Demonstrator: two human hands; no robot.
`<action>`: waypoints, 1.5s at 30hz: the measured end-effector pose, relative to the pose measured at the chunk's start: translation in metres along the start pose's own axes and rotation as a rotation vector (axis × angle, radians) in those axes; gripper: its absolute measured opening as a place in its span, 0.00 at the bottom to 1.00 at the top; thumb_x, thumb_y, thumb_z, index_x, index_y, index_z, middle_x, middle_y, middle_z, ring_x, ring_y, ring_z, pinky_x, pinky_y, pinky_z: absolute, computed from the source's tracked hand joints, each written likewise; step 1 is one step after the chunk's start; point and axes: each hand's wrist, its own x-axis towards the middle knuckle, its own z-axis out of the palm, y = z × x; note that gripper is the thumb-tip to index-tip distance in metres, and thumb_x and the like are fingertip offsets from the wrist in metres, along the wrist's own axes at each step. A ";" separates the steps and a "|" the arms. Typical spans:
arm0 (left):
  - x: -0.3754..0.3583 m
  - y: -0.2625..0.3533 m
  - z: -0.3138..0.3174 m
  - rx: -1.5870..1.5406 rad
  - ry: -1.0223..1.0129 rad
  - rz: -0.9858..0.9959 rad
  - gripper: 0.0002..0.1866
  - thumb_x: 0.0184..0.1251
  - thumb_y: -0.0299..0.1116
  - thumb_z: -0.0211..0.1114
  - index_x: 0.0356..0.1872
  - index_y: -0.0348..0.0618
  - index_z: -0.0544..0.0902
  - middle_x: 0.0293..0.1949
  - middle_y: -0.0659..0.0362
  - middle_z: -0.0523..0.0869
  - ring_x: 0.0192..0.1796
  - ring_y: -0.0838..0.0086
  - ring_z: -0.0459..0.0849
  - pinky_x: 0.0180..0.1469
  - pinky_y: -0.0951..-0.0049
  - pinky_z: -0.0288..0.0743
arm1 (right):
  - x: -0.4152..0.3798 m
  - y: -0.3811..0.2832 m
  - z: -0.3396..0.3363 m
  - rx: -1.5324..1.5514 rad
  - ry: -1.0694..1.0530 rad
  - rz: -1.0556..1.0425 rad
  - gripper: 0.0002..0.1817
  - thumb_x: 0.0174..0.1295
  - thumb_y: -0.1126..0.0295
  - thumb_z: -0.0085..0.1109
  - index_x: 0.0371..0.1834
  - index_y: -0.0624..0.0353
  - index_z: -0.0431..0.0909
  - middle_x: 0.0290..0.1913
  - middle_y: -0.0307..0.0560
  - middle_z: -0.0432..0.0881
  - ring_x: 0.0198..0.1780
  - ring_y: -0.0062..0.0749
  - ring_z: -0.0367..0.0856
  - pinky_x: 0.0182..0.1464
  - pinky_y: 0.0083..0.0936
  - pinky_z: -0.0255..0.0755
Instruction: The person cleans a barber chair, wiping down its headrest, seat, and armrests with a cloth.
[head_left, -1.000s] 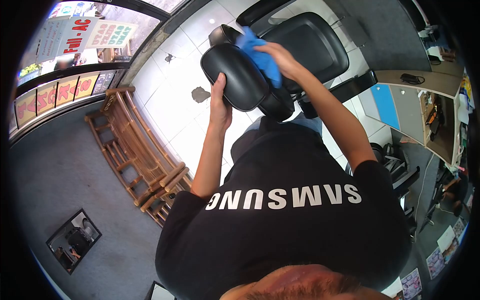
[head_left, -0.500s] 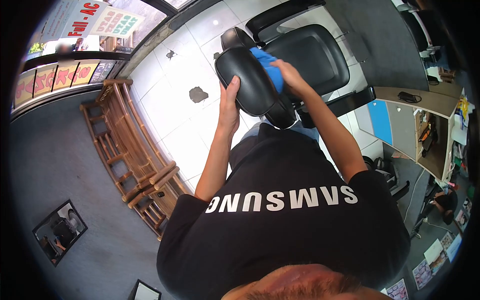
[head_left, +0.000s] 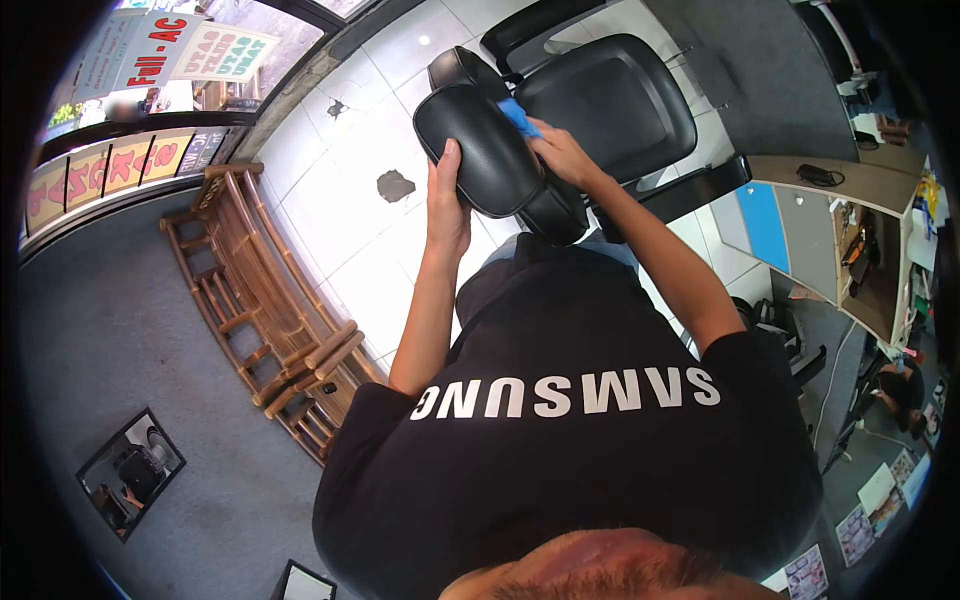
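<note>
A black padded chair [head_left: 610,110] stands in front of me, with a rounded headrest [head_left: 478,150] at its near end. My left hand [head_left: 448,205] grips the headrest's left edge, thumb on top and the other fingers mostly hidden beneath. On the other side, my right hand [head_left: 562,155] presses a blue cloth [head_left: 517,118] against the side of the headrest. Much of the cloth is hidden by the hand and the padding.
A bamboo bench [head_left: 265,300] stands left on the white tiled floor [head_left: 350,240]. Right of the chair are its armrest [head_left: 690,205] and a cabinet [head_left: 810,240] with a black cable [head_left: 820,175] on top. A mirror [head_left: 130,475] hangs lower left.
Both hands and the headrest sit slightly further up and left in view. My right hand has shifted along the headrest's side, and less of the blue cloth shows.
</note>
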 end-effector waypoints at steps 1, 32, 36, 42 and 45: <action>-0.002 0.001 0.001 -0.009 0.019 0.003 0.38 0.77 0.60 0.62 0.72 0.37 0.72 0.64 0.51 0.81 0.67 0.67 0.80 0.73 0.61 0.71 | -0.013 -0.005 -0.007 0.047 -0.050 0.113 0.24 0.75 0.61 0.49 0.66 0.65 0.79 0.65 0.54 0.84 0.64 0.48 0.83 0.67 0.35 0.71; 0.036 -0.006 0.002 -0.084 0.016 -0.148 0.38 0.77 0.58 0.63 0.75 0.41 0.66 0.66 0.53 0.78 0.67 0.68 0.79 0.68 0.62 0.76 | -0.204 0.003 -0.074 0.375 0.147 0.588 0.13 0.66 0.68 0.56 0.38 0.67 0.88 0.53 0.49 0.86 0.60 0.31 0.83 0.63 0.33 0.75; 0.034 -0.012 -0.002 -0.083 0.019 -0.155 0.37 0.78 0.56 0.63 0.74 0.40 0.65 0.67 0.53 0.77 0.67 0.68 0.79 0.69 0.61 0.75 | -0.196 0.031 -0.084 0.666 0.519 0.832 0.17 0.75 0.61 0.55 0.53 0.62 0.85 0.59 0.49 0.84 0.57 0.30 0.84 0.62 0.31 0.75; 0.034 -0.017 0.002 -0.070 0.004 -0.139 0.37 0.78 0.57 0.63 0.73 0.39 0.66 0.66 0.52 0.78 0.67 0.67 0.79 0.69 0.61 0.75 | -0.102 0.020 -0.024 0.509 0.294 0.722 0.25 0.78 0.48 0.55 0.51 0.62 0.85 0.46 0.43 0.87 0.47 0.27 0.82 0.50 0.32 0.73; 0.033 -0.017 0.000 -0.064 0.001 -0.145 0.37 0.78 0.57 0.63 0.73 0.39 0.67 0.66 0.51 0.78 0.67 0.67 0.79 0.69 0.61 0.75 | -0.070 -0.030 -0.002 -0.060 0.122 0.468 0.29 0.75 0.47 0.56 0.36 0.69 0.85 0.34 0.42 0.85 0.39 0.29 0.79 0.47 0.34 0.71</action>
